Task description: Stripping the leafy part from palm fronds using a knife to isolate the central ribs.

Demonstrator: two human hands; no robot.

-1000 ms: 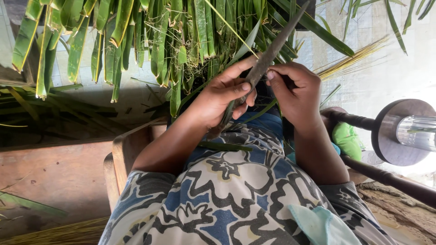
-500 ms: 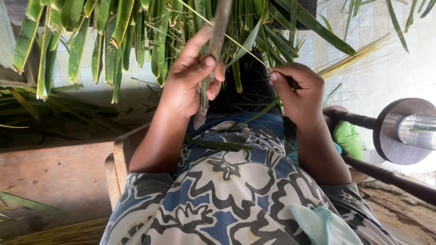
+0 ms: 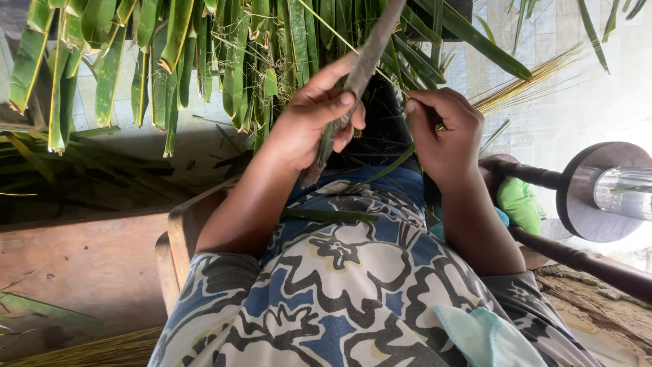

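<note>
- The left hand (image 3: 314, 126) is closed around a long grey-green leaf strip (image 3: 353, 81), thumb and fingers wrapped on it; the strip runs from about 7 o'clock at the lap up to 1 o'clock, past the top edge.
- The right hand (image 3: 445, 132) is curled shut, pinching something thin and dark at its fingertips; what it is cannot be made out.
- To do this well, I judge the left hand's hold should stay firm and low on the strip, keeping it taut, with the right hand working close beside it.
- A stray green blade (image 3: 329, 216) lies across the patterned cloth (image 3: 339, 285) on the lap, at 6 o'clock of the hands.
- Hanging green leaves (image 3: 170, 61) crowd 10 to 12 o'clock and could snag the strip.
- A bundle of pale thin ribs (image 3: 536, 75) fans at 2 o'clock.
- A dark rod with a round disc (image 3: 591, 194) sits at 3 o'clock, near the right forearm.
- A wooden seat edge (image 3: 183, 231) shows at 8 o'clock.
</note>
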